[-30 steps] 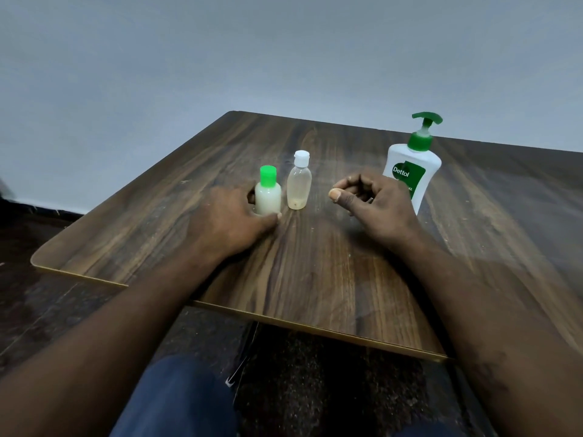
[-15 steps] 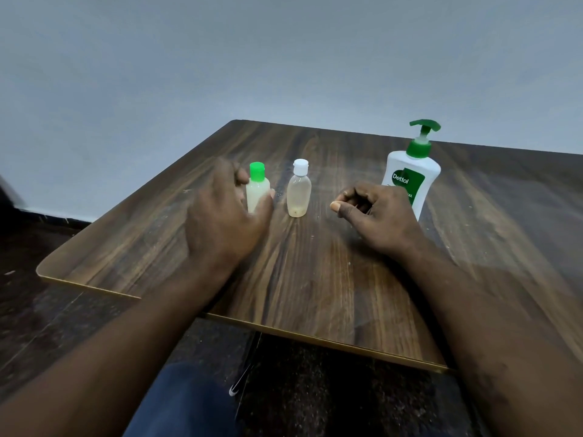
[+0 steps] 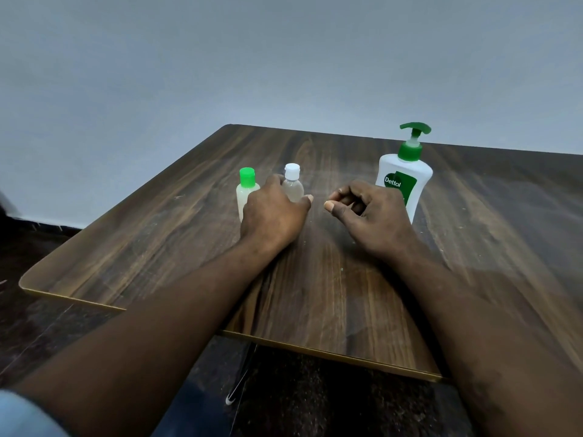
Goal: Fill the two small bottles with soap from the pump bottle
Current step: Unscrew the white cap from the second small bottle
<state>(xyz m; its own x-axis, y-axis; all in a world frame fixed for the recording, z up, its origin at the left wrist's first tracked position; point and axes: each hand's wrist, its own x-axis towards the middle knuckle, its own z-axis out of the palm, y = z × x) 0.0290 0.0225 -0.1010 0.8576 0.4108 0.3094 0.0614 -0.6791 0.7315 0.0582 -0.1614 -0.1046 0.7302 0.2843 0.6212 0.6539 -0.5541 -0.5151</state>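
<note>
Step in hand: taking hold of the first small bottle, as I judge it; both small bottles are capped and no soap is being pumped.
Left grip: fingers and thumb curl round the lower body of the clear bottle, which stands upright on the table with its white cap showing above the knuckles.
Right grip: loosely curled, holding nothing, resting on the table just right of the left grip's thumb.
Green-capped bottle: upright, just left of the left grip and partly hidden behind it.
Pump bottle: upright, just behind the right grip and well right of the left grip, its spout pointing toward the left grip's side.
Fill level: cannot tell for either small bottle.
Next move: probably the right grip crosses to open the white cap while the left grip steadies the bottle. The open neck then has to sit squarely under the spout, since the mouth looks narrow and soap could run down the outside.
</note>
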